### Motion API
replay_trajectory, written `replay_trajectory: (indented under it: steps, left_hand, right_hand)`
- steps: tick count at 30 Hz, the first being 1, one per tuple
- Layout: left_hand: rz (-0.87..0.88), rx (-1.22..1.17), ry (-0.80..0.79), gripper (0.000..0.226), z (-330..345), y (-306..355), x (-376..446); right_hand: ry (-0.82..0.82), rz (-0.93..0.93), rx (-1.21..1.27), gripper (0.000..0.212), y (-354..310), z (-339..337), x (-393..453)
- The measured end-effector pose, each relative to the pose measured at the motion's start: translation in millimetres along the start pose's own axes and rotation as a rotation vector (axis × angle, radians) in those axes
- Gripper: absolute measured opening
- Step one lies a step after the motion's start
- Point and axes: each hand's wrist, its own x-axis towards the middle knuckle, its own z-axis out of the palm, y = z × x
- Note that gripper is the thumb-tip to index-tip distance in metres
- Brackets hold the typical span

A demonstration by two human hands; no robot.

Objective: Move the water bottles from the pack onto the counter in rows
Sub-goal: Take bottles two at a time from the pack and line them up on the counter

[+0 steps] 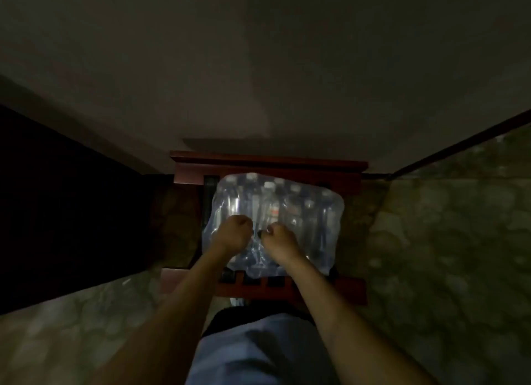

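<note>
Below me stands a reddish-brown wooden stand (267, 166), its far rail against the pale wall (258, 54) and its near rail slotted with dark gaps. The floor (445, 241) to my right and left is mottled green-grey stone. A dark panel (57, 206) fills the left side. A dark strip runs along the wall's foot on my right. I wear light-blue clothing (258, 350).

clear pack (273, 212), reddish stand (267, 164), seemingly mottled floor (445, 241)
</note>
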Motion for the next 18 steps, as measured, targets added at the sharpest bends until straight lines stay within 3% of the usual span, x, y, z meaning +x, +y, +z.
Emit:
replay_trajectory:
  steps: [5, 8, 13, 16, 18]
  left_hand:
    - [-0.086, 0.040, 0.052, 0.022, 33, -17, 21]
    - [-0.165, 0.061, 0.088, 0.035, 40, -33, 26]
    - [-0.166, 0.129, 0.226, 0.042, 50, -42, 36]
    - [-0.188, 0.069, 0.226, 0.054, 59, -39, 34]
    - [-0.207, 0.012, 0.242, 0.056, 63, -37, 36]
  right_hand:
    - [-0.065, 0.147, -0.043, 0.038, 17, 27, 24]
    - [-0.053, 0.214, 0.054, 0.044, 25, 32, 30]
    - [0.072, 0.252, 0.288, 0.034, 34, 43, 42]
    - [0.163, 0.313, 0.455, 0.035, 31, 49, 51]
    - [0.181, 0.359, 0.495, 0.024, 30, 51, 57]
